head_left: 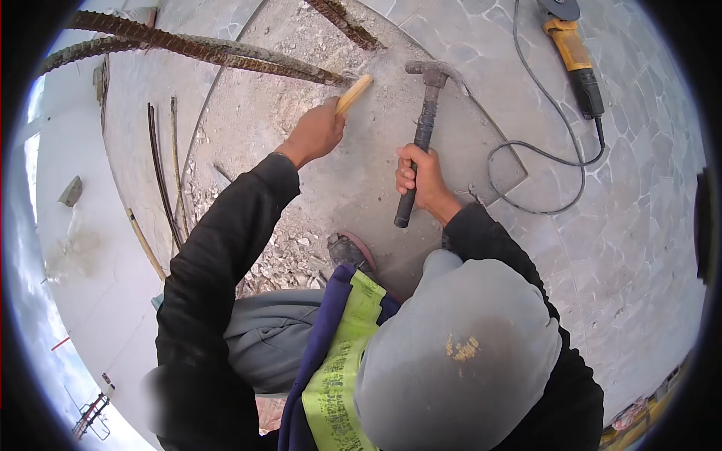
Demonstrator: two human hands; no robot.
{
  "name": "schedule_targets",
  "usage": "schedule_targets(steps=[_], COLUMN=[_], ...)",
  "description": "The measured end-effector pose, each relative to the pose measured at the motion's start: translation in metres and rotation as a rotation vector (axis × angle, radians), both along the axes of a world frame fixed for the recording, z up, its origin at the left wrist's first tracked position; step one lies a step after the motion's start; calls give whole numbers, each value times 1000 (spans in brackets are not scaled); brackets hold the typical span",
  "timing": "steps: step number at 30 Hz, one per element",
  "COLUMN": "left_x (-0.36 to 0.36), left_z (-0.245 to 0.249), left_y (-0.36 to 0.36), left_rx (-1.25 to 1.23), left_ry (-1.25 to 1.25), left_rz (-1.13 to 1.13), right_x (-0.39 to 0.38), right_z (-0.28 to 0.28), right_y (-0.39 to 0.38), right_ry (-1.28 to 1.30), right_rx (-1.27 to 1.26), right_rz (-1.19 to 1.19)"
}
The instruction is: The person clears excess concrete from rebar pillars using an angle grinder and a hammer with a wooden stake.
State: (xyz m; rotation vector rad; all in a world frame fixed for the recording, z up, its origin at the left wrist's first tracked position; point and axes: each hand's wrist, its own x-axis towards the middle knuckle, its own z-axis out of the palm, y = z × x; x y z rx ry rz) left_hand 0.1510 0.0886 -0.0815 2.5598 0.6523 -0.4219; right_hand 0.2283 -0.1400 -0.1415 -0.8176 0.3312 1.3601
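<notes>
Over dusty concrete (342, 177) beside stone-patterned paving (639, 218), left hand (317, 134) gripping yellowish piece (355, 93), right hand (423, 177) clasping hammer (427, 120)

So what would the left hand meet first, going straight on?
Following the yellow stick in the left hand, probably the foot of the upper rusty bar, though depth is unclear.

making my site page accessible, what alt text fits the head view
A right hand grips a hammer and a left hand holds a short yellow bar near rusty rebar, over ground strewn with rubble. An angle grinder lies on paving, upper right.
</notes>
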Motion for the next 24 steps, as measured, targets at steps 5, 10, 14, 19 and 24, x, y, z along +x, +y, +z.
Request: schedule_targets(steps=[5,10,14,19,24], left_x=[5,13,11,18,20], left_z=[-3,0,-1,-11,-6], left_y=[-6,-16,-15,-21,-20], left_rx=[-72,-45,-60,-47,-70], left_ry=[64,17,22,-15,-32], left_rz=[64,175,196,294,278], right_x=[-2,-6,-10,32,26], right_z=[14,12,6,-19,4], right_y=[3,25,37,42,45], right_ry=[-86,-126,-89,47,-51], right_rx=[3,61,-5,-22,104], right_rz=[-72,-143,-131,218,-250])
